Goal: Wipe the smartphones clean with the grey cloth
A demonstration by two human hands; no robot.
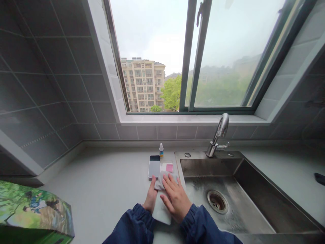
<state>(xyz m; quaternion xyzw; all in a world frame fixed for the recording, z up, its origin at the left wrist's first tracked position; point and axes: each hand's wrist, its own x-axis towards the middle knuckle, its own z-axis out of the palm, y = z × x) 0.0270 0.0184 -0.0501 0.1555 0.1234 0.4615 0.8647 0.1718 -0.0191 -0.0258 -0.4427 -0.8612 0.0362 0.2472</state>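
Note:
My hands are together at the front of a pale grey counter (106, 189). My right hand (175, 199) lies flat, fingers spread, on a crumpled white cloth (161, 210). My left hand (150, 196) stands on its edge against the cloth, its fingertips close to the lower end of a smartphone (154, 166). The phone lies flat with a dark upper band and a grey lower part. Just beyond the cloth lies a small white card with a pink patch (167, 166). Behind it stands a small dropper bottle (161, 150) with a white cap.
A wet stainless steel sink (210, 166) with a drain (217, 201) lies directly right of my hands, with a chrome faucet (218, 135) behind it. A green picture box (33, 213) sits at the lower left, and a small black object (319, 178) at the right counter edge.

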